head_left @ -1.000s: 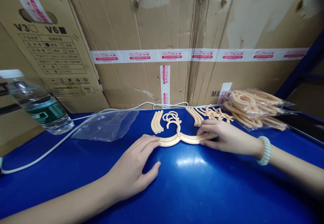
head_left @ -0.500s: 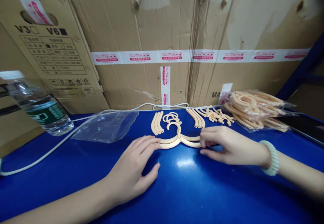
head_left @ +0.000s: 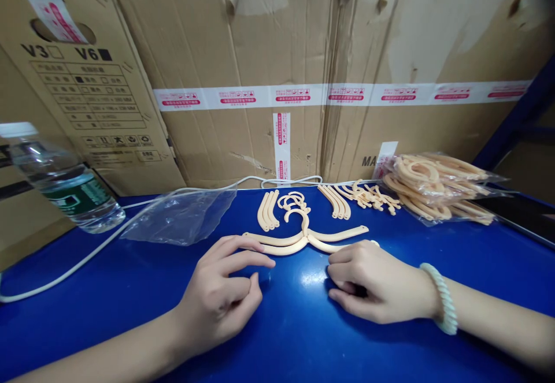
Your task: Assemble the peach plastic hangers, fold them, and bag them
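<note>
- My landmark is the hook (head_left: pixel 307 222), a pale curved piece lying on the blue table (head_left: pixel 303 337).
- The four curved strips fan out from the foot of the hook, two to each side, their inner ends meeting there.
- Left of the hook are the upper left strip (head_left: pixel 277 241) and, nearer me, the lower left strip (head_left: pixel 286 250); right of it are the upper right strip (head_left: pixel 338 237) and the lower right strip (head_left: pixel 323 246).
- My left hand (head_left: pixel 217 290) is left of the hook and on my side of it. Its fingertips reach the outer part of the lower left strip and appear to touch it; the thumb stands apart from the fingers, with a gap between.
- My right hand (head_left: pixel 368 285), with a bracelet (head_left: pixel 440 299) at its wrist, is right of the hook and nearer me. Its fingers are curled, the thumb a little apart below them. My knuckles hide part of the lower right strip, whose outer tip shows past them; I cannot tell whether I touch or grip it.
- Just beyond the hook lie small curved bits (head_left: pixel 299 196), with bundled tubes (head_left: pixel 269 211) to their left and more tubes (head_left: pixel 336 203) to their right.
- Farther right of the hook are a pile of short pieces (head_left: pixel 373 196) and bagged pieces (head_left: pixel 427 183).
- Well left of the hook are a see-through plastic sheet (head_left: pixel 182 215) and a water bottle (head_left: pixel 78 192).
</note>
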Action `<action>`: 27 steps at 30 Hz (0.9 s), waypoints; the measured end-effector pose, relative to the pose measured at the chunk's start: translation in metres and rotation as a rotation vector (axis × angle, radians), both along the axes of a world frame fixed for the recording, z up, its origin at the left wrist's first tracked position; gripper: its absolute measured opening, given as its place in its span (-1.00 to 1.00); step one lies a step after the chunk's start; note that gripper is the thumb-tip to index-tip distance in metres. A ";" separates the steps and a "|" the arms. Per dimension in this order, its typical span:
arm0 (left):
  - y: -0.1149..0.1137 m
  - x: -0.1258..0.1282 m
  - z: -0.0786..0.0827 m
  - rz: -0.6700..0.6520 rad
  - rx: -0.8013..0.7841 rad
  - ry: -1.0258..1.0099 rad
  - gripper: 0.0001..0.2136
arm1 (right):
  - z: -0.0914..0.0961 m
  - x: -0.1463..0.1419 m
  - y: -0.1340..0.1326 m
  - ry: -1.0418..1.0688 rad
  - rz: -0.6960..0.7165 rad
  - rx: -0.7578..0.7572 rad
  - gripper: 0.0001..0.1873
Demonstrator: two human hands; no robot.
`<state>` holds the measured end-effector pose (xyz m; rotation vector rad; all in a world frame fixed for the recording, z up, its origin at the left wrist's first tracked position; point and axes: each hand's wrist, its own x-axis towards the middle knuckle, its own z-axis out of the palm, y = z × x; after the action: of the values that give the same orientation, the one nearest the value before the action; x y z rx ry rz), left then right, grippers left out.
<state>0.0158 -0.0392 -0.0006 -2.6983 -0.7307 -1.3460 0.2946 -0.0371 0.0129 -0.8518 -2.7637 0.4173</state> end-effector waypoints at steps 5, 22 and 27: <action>-0.002 0.000 0.003 0.013 -0.059 0.074 -0.63 | 0.002 -0.001 -0.001 -0.024 0.003 0.026 -0.69; -0.002 -0.003 0.004 -0.100 -0.208 0.079 -0.72 | 0.002 0.000 -0.001 -0.045 0.008 0.069 -0.71; -0.007 -0.001 0.010 -0.172 -0.280 0.136 -0.80 | 0.003 -0.001 -0.002 -0.048 0.007 0.061 -0.72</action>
<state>0.0147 -0.0458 0.0099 -3.1000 -0.7383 -1.1511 0.2939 -0.0387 0.0154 -0.8482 -2.8089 0.3156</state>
